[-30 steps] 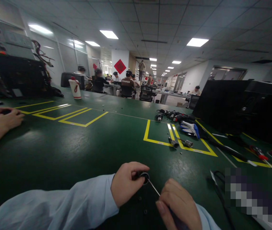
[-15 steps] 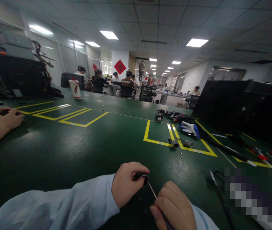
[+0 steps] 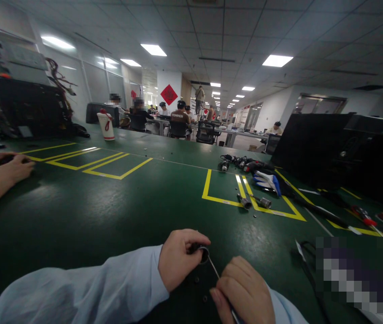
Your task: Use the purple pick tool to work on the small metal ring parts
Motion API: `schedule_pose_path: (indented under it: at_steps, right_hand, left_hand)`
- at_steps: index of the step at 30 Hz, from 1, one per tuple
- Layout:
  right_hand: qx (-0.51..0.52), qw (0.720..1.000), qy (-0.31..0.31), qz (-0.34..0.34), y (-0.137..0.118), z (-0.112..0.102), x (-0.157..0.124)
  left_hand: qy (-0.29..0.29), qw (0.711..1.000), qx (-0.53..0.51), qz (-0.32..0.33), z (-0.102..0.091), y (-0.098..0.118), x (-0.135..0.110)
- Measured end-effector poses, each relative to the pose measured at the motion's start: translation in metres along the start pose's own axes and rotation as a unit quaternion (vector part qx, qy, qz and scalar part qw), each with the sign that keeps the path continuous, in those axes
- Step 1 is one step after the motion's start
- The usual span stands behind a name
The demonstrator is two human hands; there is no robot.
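Near the front of the green table, my left hand (image 3: 179, 258) is closed around a small dark part with a round metal rim (image 3: 206, 253). Fingers cover most of that part. My right hand (image 3: 243, 288) grips a tool with a thin straight metal shaft (image 3: 214, 268), probably a screwdriver, though its handle is mostly hidden. The shaft runs up to the left and meets the opening of the rimmed part; its tip cannot be made out. Below the hands lie two small nut-like pieces, one nearer (image 3: 205, 299) and one farther (image 3: 197, 280).
Two metal cylindrical parts (image 3: 245, 202) (image 3: 265, 202) lie by yellow tape marks. Behind them are a glove (image 3: 267, 181) and cables. A red-handled screwdriver (image 3: 363, 216) is at right. Another person's hands (image 3: 11, 167) rest at left; a white cup (image 3: 105, 126) stands behind.
Both hands keep almost the same place and grip. My left hand and the rimmed part have shifted very slightly, and the shaft still meets the opening.
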State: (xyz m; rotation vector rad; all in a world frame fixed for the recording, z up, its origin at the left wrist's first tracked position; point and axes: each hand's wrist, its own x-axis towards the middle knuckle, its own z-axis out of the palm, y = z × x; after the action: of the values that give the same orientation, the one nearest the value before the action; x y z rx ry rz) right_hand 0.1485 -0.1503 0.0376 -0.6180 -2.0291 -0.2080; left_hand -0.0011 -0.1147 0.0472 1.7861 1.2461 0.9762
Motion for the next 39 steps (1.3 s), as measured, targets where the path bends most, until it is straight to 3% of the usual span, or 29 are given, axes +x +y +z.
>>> schedule_pose_path:
  at_steps: [4,6,9,12,14,19,22,24,27,29,30,32,34,36,39]
  right_hand:
    - [0.034,0.999,-0.011,0.020,0.001,-0.012,0.001]
    - [0.091,0.990,-0.026,0.100,0.003,-0.018,0.001]
    - [0.204,0.935,-0.062,0.282,0.009,-0.020,-0.001]
    - [0.271,0.877,-0.100,0.383,0.012,-0.015,-0.005]
    - [0.286,0.866,-0.104,0.397,0.014,-0.011,-0.006]
    - [0.281,0.878,-0.109,0.372,0.012,-0.008,-0.005]
    - [0.281,0.869,-0.116,0.389,0.010,-0.005,-0.006]
    - [0.296,0.847,-0.116,0.427,0.012,-0.002,-0.007]
    - [0.366,0.784,-0.110,0.490,0.020,0.002,-0.009]
    - [0.441,0.749,-0.078,0.488,0.026,0.001,-0.010]
    - [0.469,0.745,-0.051,0.470,0.029,0.000,-0.010]
    - [0.476,0.770,0.005,0.424,0.031,-0.005,-0.009]
    - [0.408,0.828,0.033,0.384,0.029,-0.010,-0.009]
    - [0.319,0.884,0.028,0.340,0.023,-0.014,-0.008]
    - [0.230,0.942,0.009,0.246,0.016,-0.015,-0.006]
  left_hand:
    - [-0.009,1.000,-0.001,-0.015,-0.002,0.000,0.001]
    - [-0.013,0.999,-0.008,-0.028,-0.003,0.001,0.001]
    - [-0.028,0.998,-0.033,-0.052,-0.005,0.003,0.001]
    - [-0.053,0.994,-0.056,-0.072,-0.007,0.006,0.001]
    - [-0.065,0.992,-0.059,-0.087,-0.009,0.008,0.001]
    - [-0.072,0.990,-0.066,-0.104,-0.009,0.011,0.001]
    - [-0.064,0.990,-0.068,-0.102,-0.007,0.008,0.002]
    - [-0.064,0.989,-0.082,-0.108,-0.006,0.005,0.003]
    - [-0.077,0.980,-0.124,-0.132,-0.006,0.001,0.005]
    - [-0.081,0.974,-0.153,-0.148,-0.008,0.000,0.007]
    - [-0.080,0.971,-0.164,-0.154,-0.008,0.000,0.007]
    - [-0.084,0.968,-0.177,-0.157,-0.009,0.001,0.007]
    - [-0.089,0.967,-0.182,-0.156,-0.010,0.002,0.007]
    - [-0.087,0.967,-0.184,-0.153,-0.009,0.003,0.006]
    - [-0.084,0.968,-0.186,-0.146,-0.008,0.002,0.005]
